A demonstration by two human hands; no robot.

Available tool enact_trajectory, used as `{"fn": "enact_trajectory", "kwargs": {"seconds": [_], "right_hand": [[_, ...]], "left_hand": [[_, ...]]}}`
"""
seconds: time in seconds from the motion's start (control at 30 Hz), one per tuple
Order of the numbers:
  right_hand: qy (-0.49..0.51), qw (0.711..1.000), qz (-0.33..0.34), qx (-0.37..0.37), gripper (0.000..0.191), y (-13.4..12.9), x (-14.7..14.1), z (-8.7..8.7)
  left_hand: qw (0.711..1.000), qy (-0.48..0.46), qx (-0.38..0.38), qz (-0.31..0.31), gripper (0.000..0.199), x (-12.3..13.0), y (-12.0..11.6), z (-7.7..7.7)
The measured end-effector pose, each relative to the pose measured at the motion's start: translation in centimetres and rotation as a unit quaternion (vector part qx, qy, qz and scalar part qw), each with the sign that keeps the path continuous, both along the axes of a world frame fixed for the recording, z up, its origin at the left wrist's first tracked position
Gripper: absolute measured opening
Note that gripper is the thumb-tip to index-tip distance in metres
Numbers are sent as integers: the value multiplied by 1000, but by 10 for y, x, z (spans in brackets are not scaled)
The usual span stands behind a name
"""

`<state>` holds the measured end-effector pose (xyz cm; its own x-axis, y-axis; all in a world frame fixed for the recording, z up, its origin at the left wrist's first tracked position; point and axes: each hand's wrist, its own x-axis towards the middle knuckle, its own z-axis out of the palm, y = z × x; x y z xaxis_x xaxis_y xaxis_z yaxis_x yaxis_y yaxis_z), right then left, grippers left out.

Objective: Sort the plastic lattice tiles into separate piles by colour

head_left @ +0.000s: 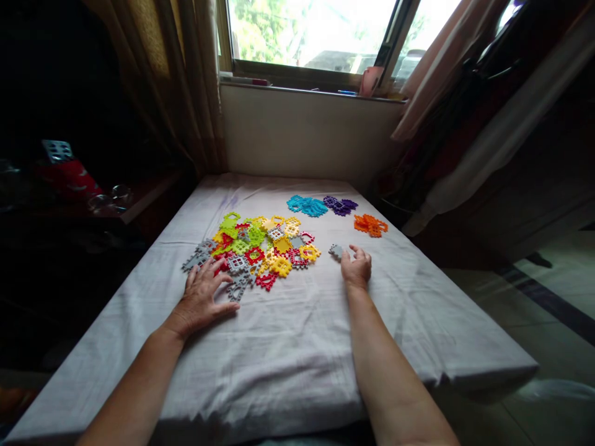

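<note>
A mixed pile of interlocking plastic tiles (pixel 255 244) in yellow, green, red and grey lies on the cloth-covered table. My left hand (pixel 204 297) rests at the pile's near left edge, fingers spread over grey and red tiles, gripping none. By the thumb of my right hand (pixel 357 267) is a single grey tile (pixel 335 251), to the right of the pile. That thumb seems to touch the tile's edge, while the other fingers are loosely bent and apart from it.
Blue tiles (pixel 307 205), purple tiles (pixel 340 205) and orange tiles (pixel 370 225) form separate groups toward the table's far right. Beyond the white tablecloth (pixel 288 347) is a wall with a window sill (pixel 297 88). Clothes (pixel 446 179) hang at the right.
</note>
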<state>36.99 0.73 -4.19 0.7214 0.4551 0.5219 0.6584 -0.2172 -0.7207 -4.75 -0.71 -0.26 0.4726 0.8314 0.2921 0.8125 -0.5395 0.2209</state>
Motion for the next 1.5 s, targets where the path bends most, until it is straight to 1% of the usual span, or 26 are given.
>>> {"fn": "enact_trajectory", "kwargs": {"seconds": [0.1, 0.23, 0.33, 0.47, 0.57, 0.67, 0.73, 0.9, 1.03, 1.13, 1.23, 1.4, 1.5], "right_hand": [[-49, 998, 25, 14, 32, -1, -13, 0], [-82, 989, 117, 29, 28, -5, -37, 2], [-96, 982, 158, 32, 27, -7, -46, 2], [-95, 982, 162, 35, 26, -8, -48, 2], [-84, 981, 172, 35, 25, -8, -48, 4], [-73, 978, 195, 32, 25, -9, -50, 6], [-68, 974, 211, 34, 25, -10, -52, 8], [-72, 967, 239, 59, 24, -15, -62, 15], [-85, 955, 276, 68, 23, -18, -73, 21], [-99, 948, 294, 76, 23, -19, -79, 23], [-108, 943, 304, 75, 23, -19, -84, 24], [-130, 932, 328, 82, 24, -21, -94, 26], [-149, 921, 353, 76, 25, -23, -102, 27]], "left_hand": [[999, -1, 27, 25, 42, 5, -1, 1], [995, -2, 77, 58, 35, 11, -5, 3], [995, -2, 76, 59, 40, 14, -8, 1], [996, 11, 59, 69, 56, 19, -13, -3], [995, 19, 67, 69, 52, 17, -15, -4], [995, 12, 71, 62, 43, 11, -13, -5], [996, 3, 67, 56, 41, 6, -10, -6], [997, -25, 73, 29, 49, -3, -6, -7], [993, -55, 96, 34, 60, -6, -5, -2], [992, -73, 94, 50, 65, -2, -2, 1], [991, -92, 83, 57, 68, 7, 1, 1], [985, -113, 131, 13, 65, 25, 10, 1], [981, -112, 157, 0, 63, 34, 19, 5]]}}
